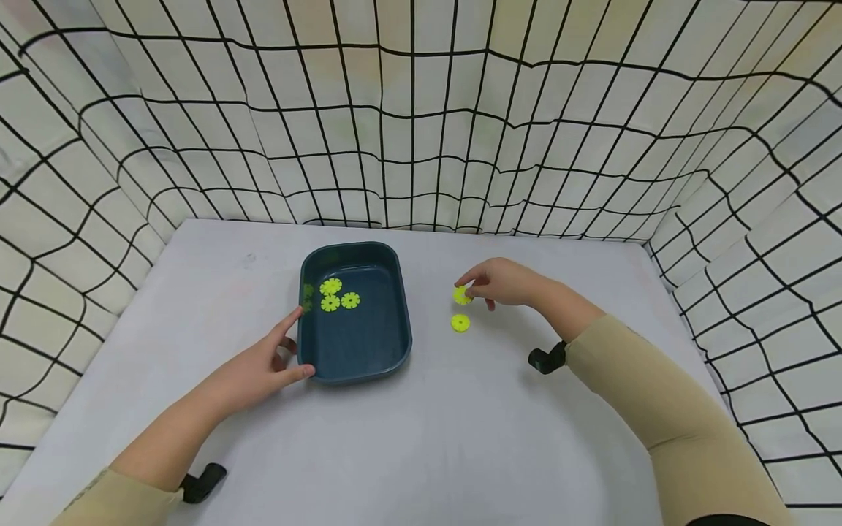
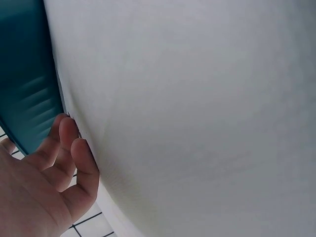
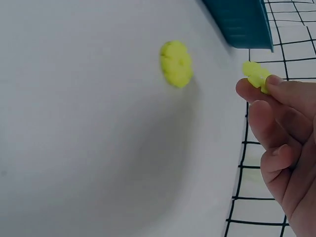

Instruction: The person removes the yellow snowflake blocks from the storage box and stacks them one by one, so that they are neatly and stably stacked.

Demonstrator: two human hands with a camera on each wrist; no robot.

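Note:
A dark teal tray point(image 1: 358, 351) stands on the white table, with several yellow notched plastic discs point(image 1: 351, 300) lying in its far left part. My left hand point(image 1: 256, 372) rests at the tray's left side, thumb and forefinger spread along the rim. In the left wrist view, its loosely bent fingers point(image 2: 81, 170) lie beside the tray's outer wall point(image 2: 29, 94). My right hand point(image 1: 506, 281) pinches one yellow notched disc point(image 3: 256, 75) between thumb and forefinger, right of the tray. Another such disc point(image 1: 460, 323) lies flat on the table just nearer to me.
Black-lined netting point(image 1: 421, 117) over pale sheeting rises behind the white table point(image 1: 447, 438) and along both sides. A black strap piece point(image 1: 547, 359) sticks out at the right sleeve, and a similar one point(image 1: 204, 482) at the left sleeve.

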